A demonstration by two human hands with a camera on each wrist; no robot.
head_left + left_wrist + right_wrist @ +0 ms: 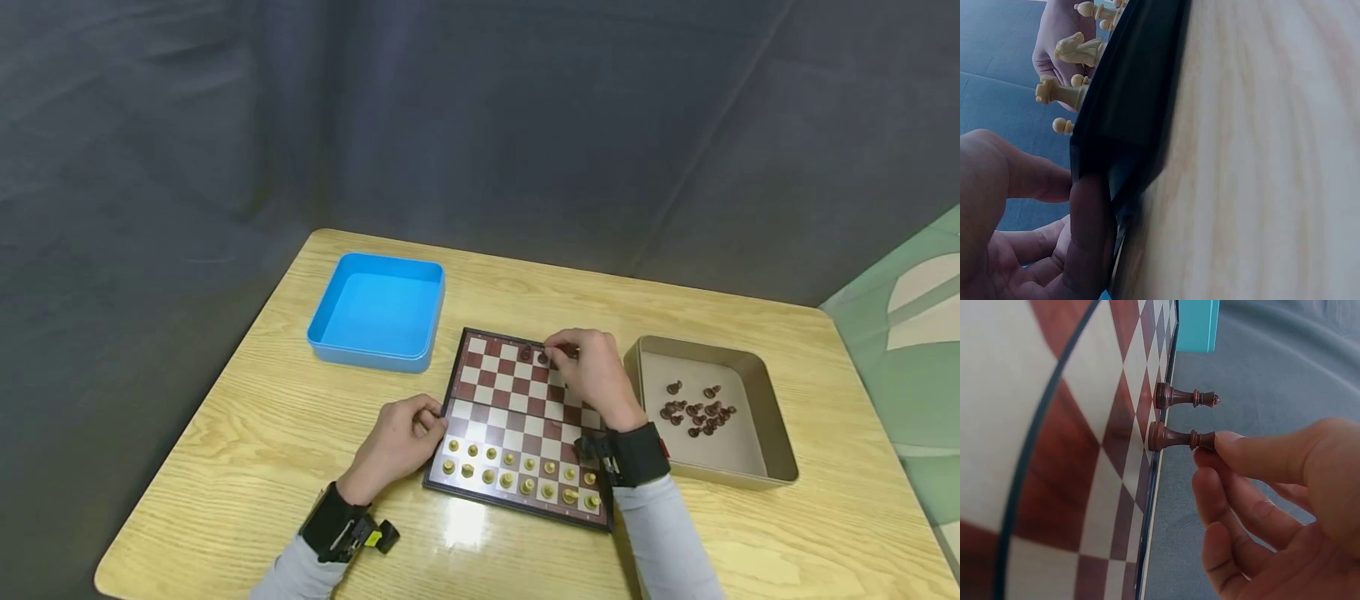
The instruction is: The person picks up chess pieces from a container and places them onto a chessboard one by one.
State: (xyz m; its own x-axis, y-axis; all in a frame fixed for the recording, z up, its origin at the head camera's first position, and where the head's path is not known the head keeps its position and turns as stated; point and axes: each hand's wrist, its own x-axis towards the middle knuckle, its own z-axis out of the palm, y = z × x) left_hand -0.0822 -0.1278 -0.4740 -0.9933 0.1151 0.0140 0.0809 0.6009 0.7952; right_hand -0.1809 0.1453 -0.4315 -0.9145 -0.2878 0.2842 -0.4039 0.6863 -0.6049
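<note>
The chessboard [510,385] lies on the table, its near two rows filled with light yellow chess pieces [527,486]. My right hand [596,375] is at the far edge of the board. Between thumb and fingertip it pinches the top of a dark brown chess piece [1179,439], whose base is right at the board surface; its tip is hidden. Beside it stands another dark piece, a queen with a crowned top [1185,398]. At the board's left edge, my left hand [401,433] grips the rim [1132,87] between thumb and finger.
To the right, a beige box [776,433] holds several loose dark chess pieces [708,417]. A blue box [375,312] stands at the back left of the wooden table [262,442]. A dark curtain [487,142] hangs behind the table.
</note>
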